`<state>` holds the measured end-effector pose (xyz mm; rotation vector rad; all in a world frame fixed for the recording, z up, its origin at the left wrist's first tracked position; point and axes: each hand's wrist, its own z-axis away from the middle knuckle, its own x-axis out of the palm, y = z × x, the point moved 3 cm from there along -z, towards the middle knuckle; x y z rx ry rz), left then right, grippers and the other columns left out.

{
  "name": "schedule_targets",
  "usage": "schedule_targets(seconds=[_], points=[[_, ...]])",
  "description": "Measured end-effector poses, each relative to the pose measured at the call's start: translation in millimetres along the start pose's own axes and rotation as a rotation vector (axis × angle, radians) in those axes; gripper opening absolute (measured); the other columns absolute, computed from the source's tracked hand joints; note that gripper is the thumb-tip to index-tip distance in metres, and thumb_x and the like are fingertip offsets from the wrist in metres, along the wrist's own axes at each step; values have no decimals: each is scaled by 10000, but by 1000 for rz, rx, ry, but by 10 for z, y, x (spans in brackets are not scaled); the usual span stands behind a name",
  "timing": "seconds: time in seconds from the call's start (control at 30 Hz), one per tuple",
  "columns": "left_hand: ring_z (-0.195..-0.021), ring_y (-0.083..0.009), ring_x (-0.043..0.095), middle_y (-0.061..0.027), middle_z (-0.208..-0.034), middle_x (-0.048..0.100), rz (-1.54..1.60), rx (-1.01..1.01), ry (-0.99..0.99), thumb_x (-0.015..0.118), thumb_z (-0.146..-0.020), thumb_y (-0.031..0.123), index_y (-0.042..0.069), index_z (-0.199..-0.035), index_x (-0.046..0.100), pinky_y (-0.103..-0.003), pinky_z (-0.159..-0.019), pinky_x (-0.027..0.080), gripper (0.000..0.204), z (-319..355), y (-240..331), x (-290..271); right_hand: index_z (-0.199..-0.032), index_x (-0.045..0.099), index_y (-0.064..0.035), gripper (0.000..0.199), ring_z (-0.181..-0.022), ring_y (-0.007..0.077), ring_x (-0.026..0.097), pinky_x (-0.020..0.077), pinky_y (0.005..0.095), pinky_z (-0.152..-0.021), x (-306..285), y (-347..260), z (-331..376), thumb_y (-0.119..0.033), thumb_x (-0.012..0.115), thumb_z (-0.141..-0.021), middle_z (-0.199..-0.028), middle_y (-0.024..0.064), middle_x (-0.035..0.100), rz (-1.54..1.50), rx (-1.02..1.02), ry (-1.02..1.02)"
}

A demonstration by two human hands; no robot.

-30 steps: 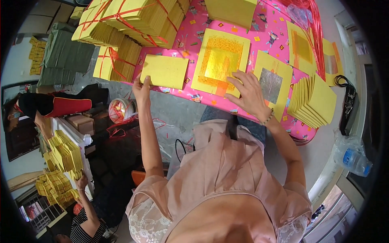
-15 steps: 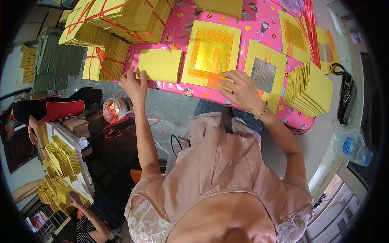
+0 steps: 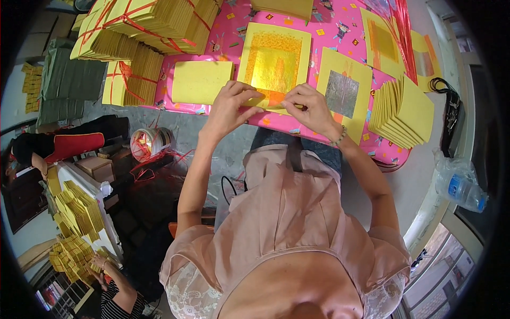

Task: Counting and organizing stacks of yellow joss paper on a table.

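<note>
A yellow paper sheet [image 3: 243, 68] with a gold foil square [image 3: 268, 70] and an orange patch lies in front of me. My left hand [image 3: 232, 110] is at its near left corner, fingertips over the paper and the thumb apart from them near the edge. At the near right edge, my right hand [image 3: 313, 110] pinches the sheet beside the orange patch. Left of it rests a folded plain yellow paper [image 3: 201, 82], untouched. To the right lies another yellow sheet with a silver foil square [image 3: 343, 94].
Red-tied bundles of yellow paper [image 3: 146, 24] stand at the far left; a fanned stack [image 3: 406, 114] lies at the right. The pink patterned tablecloth [image 3: 223, 37] covers the table. A bucket [image 3: 151, 144] stands on the floor. Co-workers handle yellow paper stacks [image 3: 79, 210] at lower left.
My left hand has left the folded yellow paper and moved right to the gold-foil sheet. The right hand has shifted slightly, still at that sheet's near edge.
</note>
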<state>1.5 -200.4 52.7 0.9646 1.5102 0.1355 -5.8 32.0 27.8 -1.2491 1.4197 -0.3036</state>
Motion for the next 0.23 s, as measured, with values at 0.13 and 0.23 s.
schedule_targets(seconds=[0.13, 0.23], points=[[-1027, -286, 579, -79, -1040, 654, 5, -17, -50, 804, -784, 258, 86, -1064, 745, -402, -911, 485, 333, -17, -48, 26, -874, 766, -46, 66, -801, 183, 616, 484, 319, -665, 0, 14, 2, -106, 741, -864, -844, 49, 693, -57, 58, 8], [-1064, -291, 569, -86, -1096, 654, 14, -50, -101, 790, -797, 207, 101, -1098, 747, -407, -941, 487, 322, -15, -88, 30, -881, 768, -46, 80, -805, 182, 618, 487, 317, -666, -11, 30, 1, -119, 737, -879, -853, 51, 697, -71, 86, -11]])
